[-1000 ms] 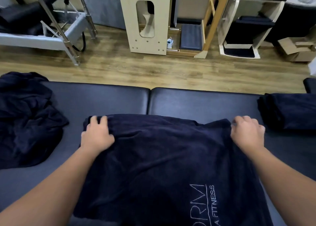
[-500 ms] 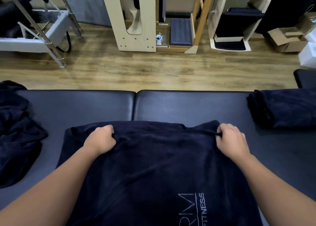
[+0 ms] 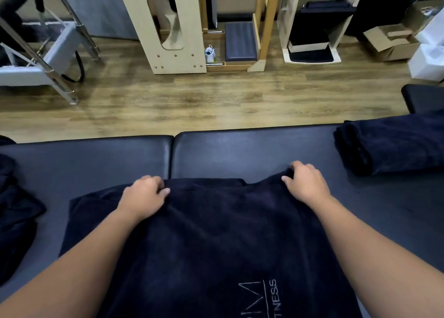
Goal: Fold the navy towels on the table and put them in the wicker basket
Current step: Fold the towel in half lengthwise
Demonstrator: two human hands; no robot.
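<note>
Towel lies spread across the near half of the padded surface, its lower part cut off by the frame's bottom edge. White lettering near the bottom is only partly readable: "TNESS" shows, the rest is cropped.

Left hand sits on the towel's far edge, left of centre, fingers curled and pinching a ridge of cloth. Right hand sits at the far right corner, fingers curled down over the edge and gripping it; fingertips are hidden under the fabric. Both forearms run off the lower frame.

Folded towel rests on the surface at far right, its right side cut off. Heap of dark cloth at far left, partly out of frame; how many pieces, cannot tell.

No basket in view.

Beyond the surface: wood floor, a pale wooden stand with a cut-out, a metal frame at left, an open carton at right. Tops of all are cropped.
</note>
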